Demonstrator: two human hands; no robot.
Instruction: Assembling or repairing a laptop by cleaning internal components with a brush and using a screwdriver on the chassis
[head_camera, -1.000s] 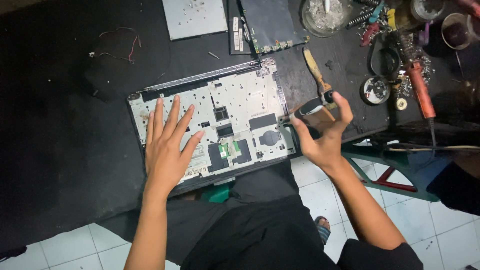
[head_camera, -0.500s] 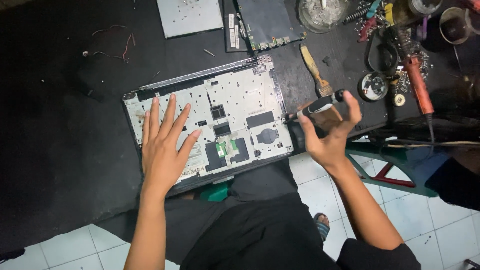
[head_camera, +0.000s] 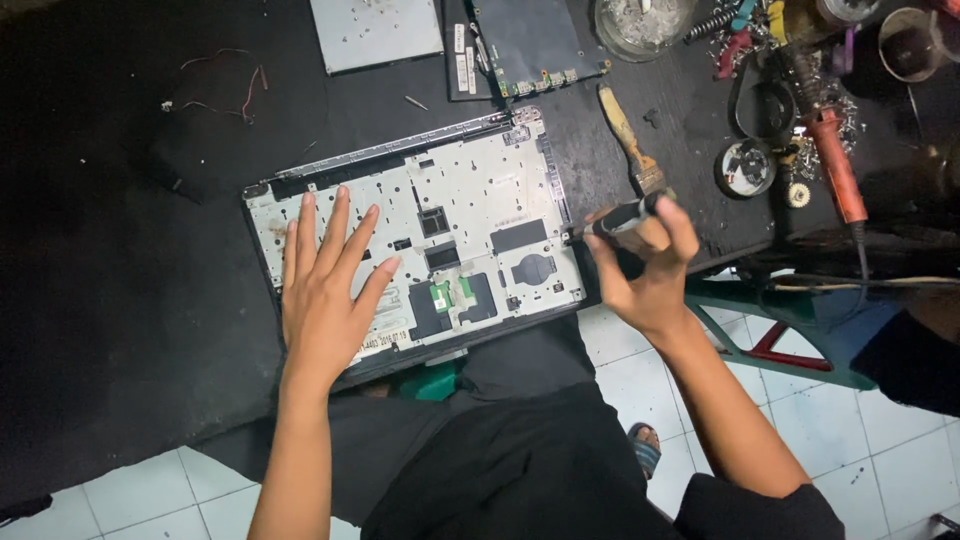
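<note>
- The left hand (head_camera: 325, 295) lay flat and open on the laptop shell (head_camera: 470, 215).
- The right hand (head_camera: 645, 270) gripped a screwdriver (head_camera: 622, 217) just beside the shell, on the table (head_camera: 120, 250).

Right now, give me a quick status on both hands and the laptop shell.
Left hand flat on laptop shell, fingers spread. Right hand grips screwdriver, tip at shell's right edge. Brush lies close beside.

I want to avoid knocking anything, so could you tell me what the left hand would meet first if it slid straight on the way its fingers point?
The left hand probably meets the laptop chassis's dark hinge edge first.
</note>
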